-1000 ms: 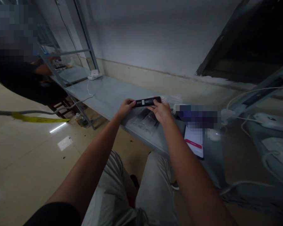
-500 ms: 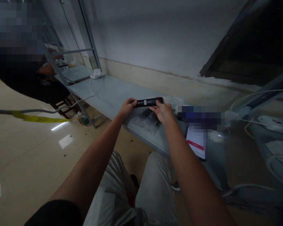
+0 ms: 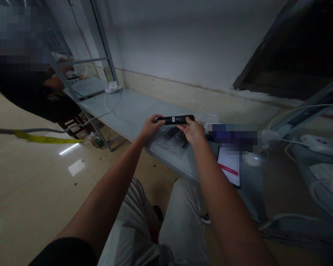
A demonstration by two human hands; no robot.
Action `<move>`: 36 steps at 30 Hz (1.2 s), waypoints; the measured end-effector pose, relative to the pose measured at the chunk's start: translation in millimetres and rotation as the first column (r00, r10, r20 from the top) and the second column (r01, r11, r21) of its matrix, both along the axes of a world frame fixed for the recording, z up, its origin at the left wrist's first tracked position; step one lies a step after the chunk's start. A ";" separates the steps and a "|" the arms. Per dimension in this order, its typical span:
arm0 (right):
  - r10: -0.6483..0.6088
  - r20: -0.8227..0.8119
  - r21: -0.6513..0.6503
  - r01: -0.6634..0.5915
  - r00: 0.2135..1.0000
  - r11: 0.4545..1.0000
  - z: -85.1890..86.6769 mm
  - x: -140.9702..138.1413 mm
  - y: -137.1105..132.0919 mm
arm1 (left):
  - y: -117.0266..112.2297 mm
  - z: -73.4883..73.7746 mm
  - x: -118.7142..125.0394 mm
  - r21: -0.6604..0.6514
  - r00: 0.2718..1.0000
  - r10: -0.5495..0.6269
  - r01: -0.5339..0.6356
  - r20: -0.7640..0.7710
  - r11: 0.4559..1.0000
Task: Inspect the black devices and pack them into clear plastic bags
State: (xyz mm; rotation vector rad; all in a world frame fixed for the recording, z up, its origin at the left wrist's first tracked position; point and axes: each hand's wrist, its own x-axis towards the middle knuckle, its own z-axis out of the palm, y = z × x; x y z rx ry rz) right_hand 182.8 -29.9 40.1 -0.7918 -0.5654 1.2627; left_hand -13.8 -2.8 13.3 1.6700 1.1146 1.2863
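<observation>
A slim black bar-shaped device [image 3: 174,119] with a small white label is held level above the grey workbench [image 3: 127,111]. My left hand [image 3: 150,127] pinches its left end. My right hand [image 3: 194,130] grips its right end, fingers curled under it. Below the hands, clear plastic bags [image 3: 173,142] with dark parts inside lie on the bench.
A white paper with a red stripe [image 3: 229,169] lies right of the bags. A white power strip [image 3: 112,88] and its cable sit farther along the bench. White cables and devices [image 3: 319,144] crowd the right. Another person [image 3: 30,92] sits at the far left by a metal frame.
The black device has turned slightly about its length, so its label now looks narrower. Both hands keep their grip in nearly the same place.
</observation>
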 end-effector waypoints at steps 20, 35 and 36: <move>-0.001 -0.072 -0.047 -0.002 0.997 0.999 2.1 3.3 0.2 | 20.8 -12.6 -6.4 -0.199 0.938 0.118 -0.054 0.327 0.979; -0.027 -0.068 -0.083 0.021 0.997 0.996 8.4 1.1 -4.9 | 21.2 -15.5 -9.2 -0.160 0.913 0.061 0.005 0.404 0.987; -0.023 -0.069 -0.082 0.017 0.997 0.997 8.1 1.2 -4.6 | 19.9 -14.7 -9.3 -0.138 0.914 0.053 0.003 0.403 0.990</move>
